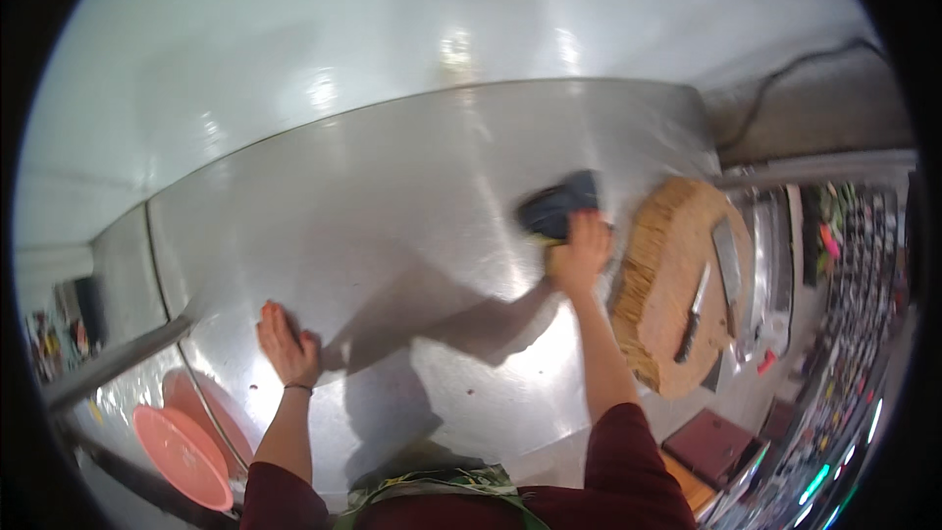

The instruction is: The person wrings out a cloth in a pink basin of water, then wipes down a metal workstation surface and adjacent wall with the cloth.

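My right hand [585,250] presses a bunched dark cloth [557,207] with a yellowish edge against the stainless steel worktop [412,206]; both are blurred. On the left, my left hand [287,344] leans on the same steel, thumb apart from the fingers and nothing in it. A few small dark specks dot the metal near the front. Just right of the cloth stands a thick round wooden chopping block [662,309]. On top of it lie a cleaver [727,259] and a knife with a dark handle [694,313].
A pink plastic basin [180,456] is at the lower left, near a metal rail [118,361]. Behind the worktop rises a shiny pale wall [368,29]. A dark cable [769,88] runs along the far right. A dark red box [712,443] sits below the block.
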The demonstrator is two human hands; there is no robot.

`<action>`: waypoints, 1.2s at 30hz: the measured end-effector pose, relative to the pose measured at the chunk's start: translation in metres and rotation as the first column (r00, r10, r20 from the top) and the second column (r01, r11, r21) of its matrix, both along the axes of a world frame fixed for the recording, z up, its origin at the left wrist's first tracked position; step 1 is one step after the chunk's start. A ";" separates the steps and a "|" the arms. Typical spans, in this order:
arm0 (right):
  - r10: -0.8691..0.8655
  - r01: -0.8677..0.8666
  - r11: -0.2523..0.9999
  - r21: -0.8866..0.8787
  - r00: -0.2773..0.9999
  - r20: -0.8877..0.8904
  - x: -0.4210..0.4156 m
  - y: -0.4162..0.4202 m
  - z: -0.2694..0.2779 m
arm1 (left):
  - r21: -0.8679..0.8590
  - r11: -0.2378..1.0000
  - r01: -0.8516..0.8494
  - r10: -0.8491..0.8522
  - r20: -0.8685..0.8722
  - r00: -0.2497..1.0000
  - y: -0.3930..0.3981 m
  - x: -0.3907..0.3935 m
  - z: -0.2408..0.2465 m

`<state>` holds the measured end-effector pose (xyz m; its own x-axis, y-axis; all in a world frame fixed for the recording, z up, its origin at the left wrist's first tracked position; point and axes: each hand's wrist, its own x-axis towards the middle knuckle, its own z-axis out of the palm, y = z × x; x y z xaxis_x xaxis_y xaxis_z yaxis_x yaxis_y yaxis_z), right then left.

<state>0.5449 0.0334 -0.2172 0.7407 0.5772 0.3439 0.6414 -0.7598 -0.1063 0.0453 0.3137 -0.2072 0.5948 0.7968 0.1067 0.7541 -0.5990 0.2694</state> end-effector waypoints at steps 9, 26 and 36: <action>-0.177 0.158 0.973 -0.171 0.979 -0.100 0.058 0.169 -0.023 | -0.124 0.991 -0.055 0.055 0.003 0.998 0.000 0.001 0.012; 0.875 -0.878 0.469 0.096 0.446 -0.189 -0.379 0.564 0.001 | -0.202 0.977 -0.073 0.084 0.047 0.995 -0.001 -0.007 0.003; 0.980 -0.975 0.141 0.172 0.112 -0.166 -0.470 0.526 -0.001 | -0.310 0.951 -0.015 0.033 0.054 0.998 0.001 -0.014 0.007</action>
